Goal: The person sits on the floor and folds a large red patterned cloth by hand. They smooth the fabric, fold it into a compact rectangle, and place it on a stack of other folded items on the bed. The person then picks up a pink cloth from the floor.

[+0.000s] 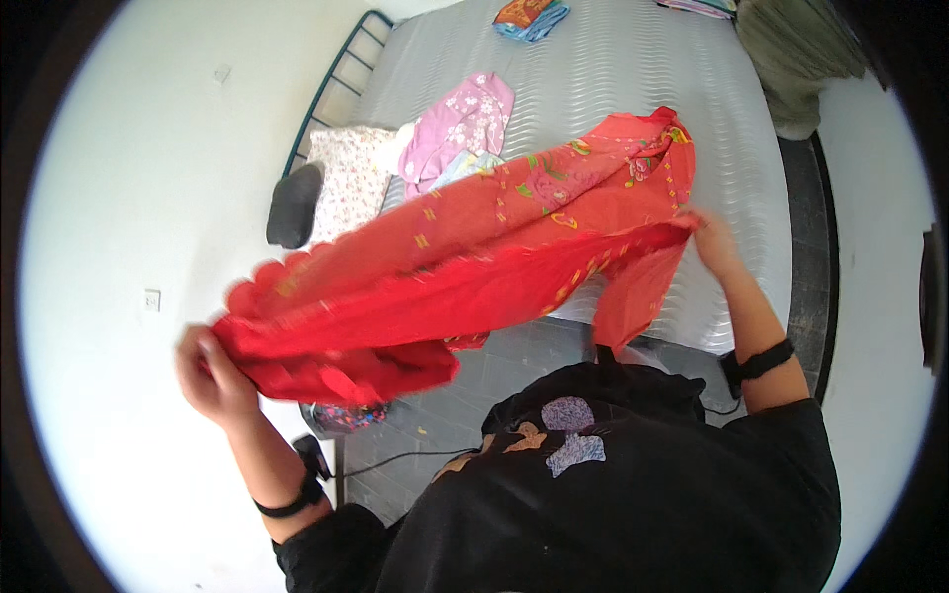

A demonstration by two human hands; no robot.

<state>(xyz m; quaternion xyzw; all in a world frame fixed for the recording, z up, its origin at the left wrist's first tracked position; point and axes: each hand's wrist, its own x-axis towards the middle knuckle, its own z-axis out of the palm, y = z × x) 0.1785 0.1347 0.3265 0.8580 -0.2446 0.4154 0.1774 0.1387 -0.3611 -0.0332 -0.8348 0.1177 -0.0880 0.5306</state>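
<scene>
A long red cloth [445, 296] with a flower pattern and a scalloped edge is stretched between my hands, over the near part of the bed and the floor. My left hand [215, 378] grips its left end, slightly blurred. My right hand [708, 233] pinches its edge near the right end. Beyond my right hand, a bunched part of the cloth lies over the mattress [741, 259], and another part hangs down towards my black shirt. Behind the cloth are a pink floral cloth [463, 126] and a pillow [348, 156] with a small print.
A dark cushion-like object [294, 206] stands by the metal bed rail [334, 74] at the left. Folded cloths [530, 21] lie at the far end of the mattress. An olive cloth [793, 59] hangs at the far right. A cable [408, 454] runs near my body, above the tiled floor.
</scene>
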